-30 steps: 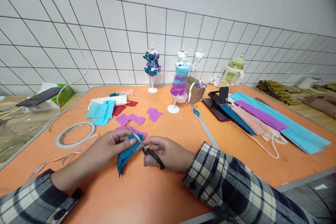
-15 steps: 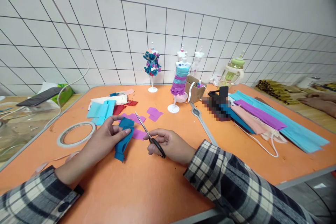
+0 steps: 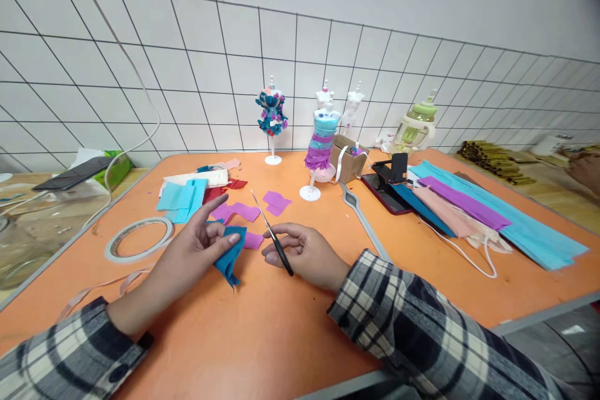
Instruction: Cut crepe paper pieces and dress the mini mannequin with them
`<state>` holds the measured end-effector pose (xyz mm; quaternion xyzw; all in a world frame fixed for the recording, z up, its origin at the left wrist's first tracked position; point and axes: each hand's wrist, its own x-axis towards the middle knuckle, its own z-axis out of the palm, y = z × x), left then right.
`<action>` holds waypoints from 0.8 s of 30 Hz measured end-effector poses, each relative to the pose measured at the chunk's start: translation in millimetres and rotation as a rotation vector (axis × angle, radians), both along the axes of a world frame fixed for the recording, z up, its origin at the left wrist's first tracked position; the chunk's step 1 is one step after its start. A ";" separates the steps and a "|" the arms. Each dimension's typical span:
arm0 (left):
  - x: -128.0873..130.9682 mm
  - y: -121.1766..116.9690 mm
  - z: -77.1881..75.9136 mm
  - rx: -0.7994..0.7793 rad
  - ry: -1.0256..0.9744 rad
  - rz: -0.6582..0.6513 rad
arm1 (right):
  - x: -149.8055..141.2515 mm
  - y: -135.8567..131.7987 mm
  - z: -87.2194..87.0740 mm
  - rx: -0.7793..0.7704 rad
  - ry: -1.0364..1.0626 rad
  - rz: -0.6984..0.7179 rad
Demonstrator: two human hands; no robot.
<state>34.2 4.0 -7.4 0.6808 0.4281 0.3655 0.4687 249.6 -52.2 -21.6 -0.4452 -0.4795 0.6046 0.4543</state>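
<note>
Between the thumb and fingers of my left hand (image 3: 200, 244) is a folded piece of dark blue crepe paper (image 3: 230, 257), its lower end hanging over the table. The index finger of that hand points outward. My right hand (image 3: 302, 254) is closed on a pair of scissors (image 3: 272, 230) with black handles. Its blades look shut and point up and away, just right of the blue paper and not touching it. Purple paper pieces (image 3: 277, 202) lie on the table beyond both hands.
A tape roll (image 3: 109, 249) and light blue paper (image 3: 187, 200) lie left. Small dress forms (image 3: 323, 137) stand at the back beside a cardboard box (image 3: 349, 165). On the right are a phone (image 3: 384, 195), paper strips (image 3: 469, 203) and a bottle (image 3: 415, 128).
My left hand has shifted slightly right with the blue paper, turning it, and its index finger has stretched out. The scissors have tilted more upright and swung a little right.
</note>
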 end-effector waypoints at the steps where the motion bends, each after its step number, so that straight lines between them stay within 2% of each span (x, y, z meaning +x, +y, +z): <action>1: 2.5 -5.0 -1.0 0.001 -0.010 -0.023 | -1.2 -0.7 -1.2 0.011 0.002 -0.009; 5: 13.5 -26.5 -5.6 -0.012 0.022 -0.159 | -5.9 -3.9 -4.6 0.063 -0.029 -0.020; 9: 18.0 -36.3 -8.5 -0.024 0.035 -0.226 | -7.1 -5.8 -1.4 0.030 -0.023 0.008; 13: 14.9 -32.0 -9.2 -0.072 0.033 -0.289 | -3.5 -5.0 5.1 0.041 0.015 -0.011; 18: 12.5 -25.6 -1.5 -0.054 0.162 -0.435 | 3.2 -0.4 11.1 0.114 0.122 -0.174; 21: 10.9 -23.0 4.0 -0.022 0.172 -0.437 | 5.8 2.2 10.4 0.120 0.179 -0.247; 24: 6.5 -17.9 4.6 -0.093 0.133 -0.412 | 8.6 3.8 7.7 0.127 0.196 -0.266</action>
